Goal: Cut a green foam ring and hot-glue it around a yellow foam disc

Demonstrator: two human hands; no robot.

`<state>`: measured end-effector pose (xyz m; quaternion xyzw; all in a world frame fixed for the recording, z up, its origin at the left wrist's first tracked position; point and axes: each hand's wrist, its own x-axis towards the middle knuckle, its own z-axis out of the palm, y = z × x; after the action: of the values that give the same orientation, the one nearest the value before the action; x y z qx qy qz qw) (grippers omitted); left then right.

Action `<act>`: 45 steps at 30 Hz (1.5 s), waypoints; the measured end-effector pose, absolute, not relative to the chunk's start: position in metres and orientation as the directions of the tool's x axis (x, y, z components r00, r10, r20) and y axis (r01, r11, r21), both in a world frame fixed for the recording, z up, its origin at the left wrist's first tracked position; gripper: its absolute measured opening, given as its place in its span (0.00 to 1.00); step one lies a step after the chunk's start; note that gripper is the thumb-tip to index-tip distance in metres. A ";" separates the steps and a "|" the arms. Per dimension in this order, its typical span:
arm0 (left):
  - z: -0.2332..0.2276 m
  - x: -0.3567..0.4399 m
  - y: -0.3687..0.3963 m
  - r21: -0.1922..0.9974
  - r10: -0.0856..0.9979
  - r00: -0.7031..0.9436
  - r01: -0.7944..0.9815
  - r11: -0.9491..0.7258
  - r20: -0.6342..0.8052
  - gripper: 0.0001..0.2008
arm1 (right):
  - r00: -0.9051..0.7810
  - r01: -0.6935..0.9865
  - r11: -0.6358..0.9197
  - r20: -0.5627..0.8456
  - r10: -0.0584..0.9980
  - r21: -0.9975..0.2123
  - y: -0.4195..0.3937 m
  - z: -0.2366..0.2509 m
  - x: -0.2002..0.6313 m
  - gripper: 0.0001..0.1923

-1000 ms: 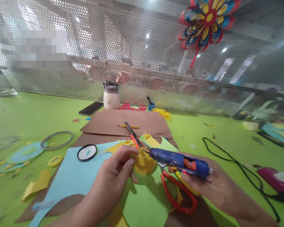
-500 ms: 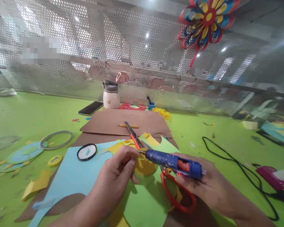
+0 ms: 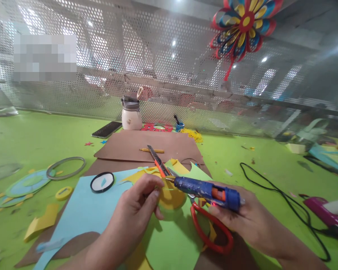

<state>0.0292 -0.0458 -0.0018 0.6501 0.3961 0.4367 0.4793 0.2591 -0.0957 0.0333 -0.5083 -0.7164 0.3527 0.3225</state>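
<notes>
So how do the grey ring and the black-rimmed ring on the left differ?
The grey ring is larger, thin and lies on the green table; the black-rimmed ring is smaller, thicker-edged and lies on the light blue sheet, with a blue scrap inside it. Both lie flat, away from both hands.

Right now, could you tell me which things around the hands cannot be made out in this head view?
- Yellow disc: its left edge is hidden by the left hand.
- Glue gun: its grip is covered by the right hand; the trigger is unseen.
- Red scissors: the blades are hidden under the glue gun.
- Pink tool: cut off by the right edge.
- Pixelated patch on the mesh wall: blurred.
</notes>
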 end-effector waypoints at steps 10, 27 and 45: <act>-0.002 0.027 -0.044 0.966 0.931 0.312 0.113 -0.233 0.188 0.02 | -0.240 0.548 0.258 0.145 0.960 -0.796 -0.096 0.033 0.263 0.08; 0.006 0.026 -0.041 0.986 0.950 0.282 0.050 -0.157 0.137 0.01 | -0.228 0.534 0.222 0.114 0.967 -0.816 -0.097 0.029 0.270 0.08; 0.005 0.028 -0.040 0.993 0.949 0.309 0.071 -0.097 0.071 0.02 | -0.264 0.518 0.299 0.183 0.947 -0.801 -0.098 0.034 0.270 0.04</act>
<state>0.0283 -0.0400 0.0054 0.6131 0.4159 0.4156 0.5277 0.2696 -0.0977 0.0340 -0.5017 -0.7302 0.3142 0.3411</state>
